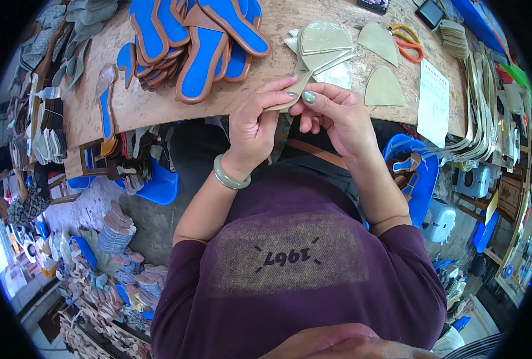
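At the table's near edge, both hands meet on a thin, beige, bent sheet piece (300, 85). My left hand (255, 122), with a pale bangle at its wrist, pinches it between thumb and fingers. My right hand (343, 116) is closed at its other side, thumb on top and the other fingers curled under; part of the piece is hidden there. Just beyond lies a fanned stack of beige rounded pieces (325, 37). Two single pieces, a far one (380, 43) and a near one (384, 87), lie to its right. Left of the stack are piled blue sandal soles with brown rims (201, 66).
Scissors (409, 45) with orange and yellow handles lie at the far right, near a phone (373, 5). A written paper sheet (434, 105) hangs over the table's edge beside long curved strips (478, 113). Blue bins, one left (161, 185) and one right (421, 200), stand below.
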A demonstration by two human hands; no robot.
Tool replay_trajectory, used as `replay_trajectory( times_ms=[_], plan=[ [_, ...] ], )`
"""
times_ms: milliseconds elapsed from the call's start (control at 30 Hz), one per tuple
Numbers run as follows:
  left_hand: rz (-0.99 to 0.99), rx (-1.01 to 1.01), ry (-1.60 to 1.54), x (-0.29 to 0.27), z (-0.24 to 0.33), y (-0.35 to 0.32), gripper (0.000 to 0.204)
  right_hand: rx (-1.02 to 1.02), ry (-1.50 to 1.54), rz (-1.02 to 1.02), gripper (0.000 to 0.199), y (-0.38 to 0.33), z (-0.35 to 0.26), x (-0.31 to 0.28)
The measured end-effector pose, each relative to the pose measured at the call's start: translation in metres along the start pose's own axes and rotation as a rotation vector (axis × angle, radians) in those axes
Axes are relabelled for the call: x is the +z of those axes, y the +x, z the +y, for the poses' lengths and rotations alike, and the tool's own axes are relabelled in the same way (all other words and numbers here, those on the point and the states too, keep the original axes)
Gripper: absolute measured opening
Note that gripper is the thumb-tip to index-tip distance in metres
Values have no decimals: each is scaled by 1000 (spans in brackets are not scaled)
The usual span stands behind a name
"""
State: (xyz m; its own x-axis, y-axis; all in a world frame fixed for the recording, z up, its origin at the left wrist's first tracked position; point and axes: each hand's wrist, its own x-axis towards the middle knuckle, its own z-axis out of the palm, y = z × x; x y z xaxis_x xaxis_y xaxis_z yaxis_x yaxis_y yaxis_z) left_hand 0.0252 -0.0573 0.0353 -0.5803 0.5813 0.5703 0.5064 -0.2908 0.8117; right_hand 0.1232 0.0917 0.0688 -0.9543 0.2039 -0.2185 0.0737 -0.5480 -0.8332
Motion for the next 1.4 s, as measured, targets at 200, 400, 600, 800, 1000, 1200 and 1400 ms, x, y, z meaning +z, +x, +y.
replay_trajectory(
  times_ms=[200,400,600,800,1000,1200,1400],
  plan=[
    [-30,53,34,-5,1,-6,30,22,-52,11,16,-3,-1,1],
    [15,-87,-157,1,4,-13,27,26,-105,-16,16,-3,-4,-2],
    [-23,-36,-85,1,2,-14,26,0,-166,0,17,-5,-6,-3],
    [-31,-63,-141,4,-4,-17,29,-26,-159,-31,18,-2,-4,-9],
    [148,-464,-687,17,14,-17,19,-85,-257,61,17,2,3,-5],
    [143,-703,-668,9,18,-13,22,-340,-701,170,13,1,23,8],
    [237,-774,-678,5,21,-12,18,-107,-277,64,14,-4,30,1]
  ],
)
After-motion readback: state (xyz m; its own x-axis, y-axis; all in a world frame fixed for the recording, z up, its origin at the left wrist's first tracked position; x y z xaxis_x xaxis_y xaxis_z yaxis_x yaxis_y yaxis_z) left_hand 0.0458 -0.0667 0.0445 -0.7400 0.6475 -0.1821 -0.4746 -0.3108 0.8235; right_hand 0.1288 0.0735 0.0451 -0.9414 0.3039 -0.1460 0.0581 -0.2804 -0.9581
